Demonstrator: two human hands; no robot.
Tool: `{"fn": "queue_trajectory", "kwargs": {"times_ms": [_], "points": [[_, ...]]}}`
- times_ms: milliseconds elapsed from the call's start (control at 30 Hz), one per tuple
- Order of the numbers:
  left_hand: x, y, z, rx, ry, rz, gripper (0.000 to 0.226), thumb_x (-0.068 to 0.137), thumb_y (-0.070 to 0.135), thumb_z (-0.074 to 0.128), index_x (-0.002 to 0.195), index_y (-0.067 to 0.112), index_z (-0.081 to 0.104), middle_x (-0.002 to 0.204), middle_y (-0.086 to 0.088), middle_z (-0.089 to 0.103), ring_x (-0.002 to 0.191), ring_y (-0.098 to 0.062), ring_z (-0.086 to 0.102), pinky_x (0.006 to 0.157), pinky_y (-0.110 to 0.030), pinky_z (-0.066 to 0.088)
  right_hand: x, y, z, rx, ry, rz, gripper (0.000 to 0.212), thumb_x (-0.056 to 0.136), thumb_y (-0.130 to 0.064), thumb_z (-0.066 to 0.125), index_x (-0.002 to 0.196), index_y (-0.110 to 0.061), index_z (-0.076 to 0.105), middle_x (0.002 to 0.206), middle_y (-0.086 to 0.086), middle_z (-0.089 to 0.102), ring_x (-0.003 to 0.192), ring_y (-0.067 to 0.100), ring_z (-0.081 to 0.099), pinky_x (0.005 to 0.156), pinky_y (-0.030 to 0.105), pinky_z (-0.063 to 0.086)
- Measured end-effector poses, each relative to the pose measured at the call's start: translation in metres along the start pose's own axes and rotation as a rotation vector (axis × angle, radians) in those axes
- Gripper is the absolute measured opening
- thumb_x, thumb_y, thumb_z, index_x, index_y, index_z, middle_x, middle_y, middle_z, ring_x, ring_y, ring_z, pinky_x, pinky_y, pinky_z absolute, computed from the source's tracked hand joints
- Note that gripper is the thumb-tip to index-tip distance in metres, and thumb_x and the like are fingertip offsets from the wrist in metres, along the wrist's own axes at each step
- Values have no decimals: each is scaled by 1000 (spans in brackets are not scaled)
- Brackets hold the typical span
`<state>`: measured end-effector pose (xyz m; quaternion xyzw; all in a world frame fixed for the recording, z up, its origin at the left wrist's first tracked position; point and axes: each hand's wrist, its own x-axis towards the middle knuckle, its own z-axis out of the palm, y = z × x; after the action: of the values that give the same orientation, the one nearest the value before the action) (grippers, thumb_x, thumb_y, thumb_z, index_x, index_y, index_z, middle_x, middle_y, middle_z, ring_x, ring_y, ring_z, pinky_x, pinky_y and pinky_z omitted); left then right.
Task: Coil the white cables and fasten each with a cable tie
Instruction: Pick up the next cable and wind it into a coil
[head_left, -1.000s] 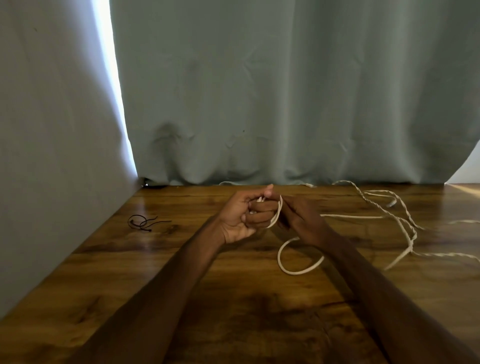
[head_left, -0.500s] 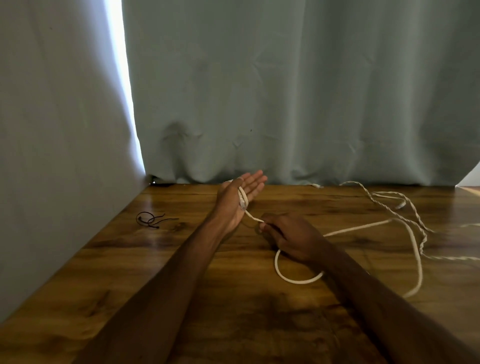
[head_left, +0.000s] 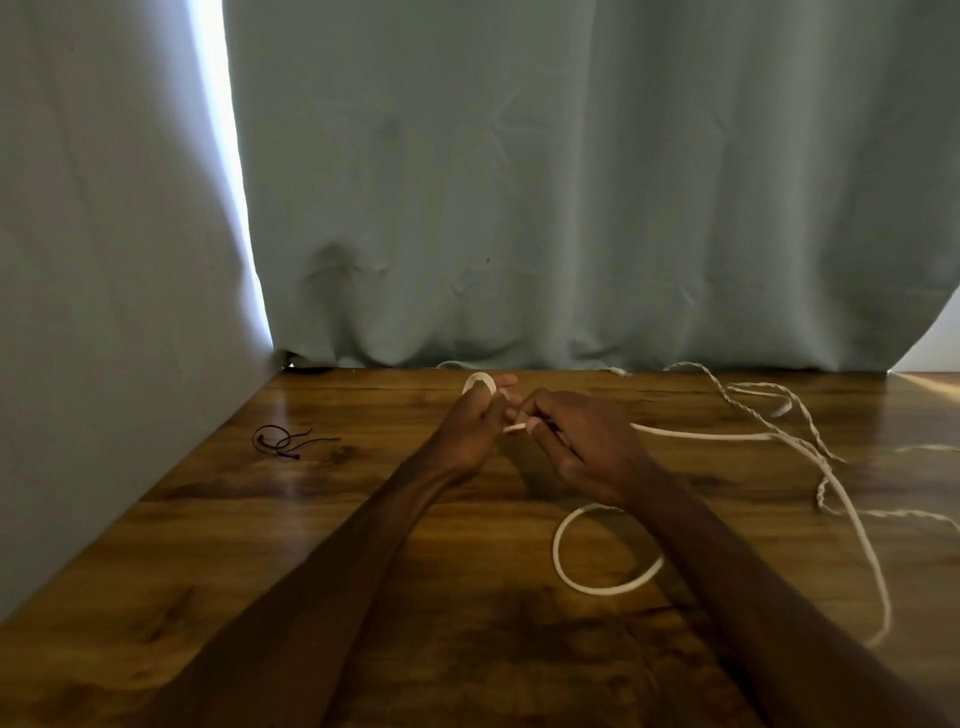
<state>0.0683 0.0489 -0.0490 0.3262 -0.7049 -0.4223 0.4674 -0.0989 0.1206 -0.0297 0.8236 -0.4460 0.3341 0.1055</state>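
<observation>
Head view: near the table's (head_left: 311, 571) far edge, the left hand (head_left: 470, 431) holds a small loop of white cable (head_left: 701, 435) round its curled fingers. The right hand (head_left: 587, 441) pinches the same cable just beside it. Black cable ties (head_left: 280, 441) lie by the left edge.

White cable (head_left: 701, 434), brown wood-grain table (head_left: 467, 649)

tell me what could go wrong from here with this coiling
1. A turn of the white cable sits near the fingertips of the left hand and may slip off as the right hand pulls.
2. Its slack crosses the twisted cables at the right; pulling could snag or drag them.
3. The black cable ties lie off to the left, apart from both hands; reaching for one may loosen the coil.
</observation>
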Motion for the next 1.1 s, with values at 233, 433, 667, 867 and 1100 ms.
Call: {"fn": "queue_trajectory", "kwargs": {"times_ms": [233, 433, 667, 867, 1100], "points": [[-1, 11, 5, 39, -145, -59, 32, 111, 32, 39, 96, 16, 61, 63, -4, 62, 41, -12, 43, 47, -29, 38, 6, 10, -12, -36, 131, -151, 12, 101, -11, 53, 101, -10, 65, 95, 3, 62, 87, 14, 49, 77, 24, 36], [-6, 37, 14, -482, -401, -213, 51, 111, 33, 29, 96, 3, 67, 50, 6, 31, 35, -2, 20, 34, -16, 14, 2, 31, -17, -82, 256, -99, 17, 103, -15, 52, 105, -5, 67, 96, 7, 61, 88, 21, 52, 75, 38, 45], [-8, 41, 5, -632, -673, -320, 54, 109, 47, 30, 89, 8, 60, 53, 10, 23, 36, -4, 16, 36, -20, 12, 3, 22, -19, -146, 336, -176, 25, 106, -19, 50, 108, -3, 69, 96, 12, 64, 88, 27, 56, 78, 35, 45], [-5, 42, 4, -640, -731, -266, 40, 111, 37, 37, 85, 13, 57, 51, 12, 32, 35, 0, 24, 35, -18, 14, 0, 37, -13, 28, 253, -93, 25, 100, -13, 53, 116, -10, 72, 93, -5, 69, 80, 6, 57, 72, 29, 45], [3, 46, 6, -936, -415, -165, 33, 99, 7, 41, 126, -1, 59, 68, 10, 54, 44, -2, 42, 43, -15, 26, -6, 20, 16, 99, -111, 109, 22, 106, -27, 45, 110, -32, 67, 88, -14, 71, 73, 4, 64, 69, 28, 50]]}}
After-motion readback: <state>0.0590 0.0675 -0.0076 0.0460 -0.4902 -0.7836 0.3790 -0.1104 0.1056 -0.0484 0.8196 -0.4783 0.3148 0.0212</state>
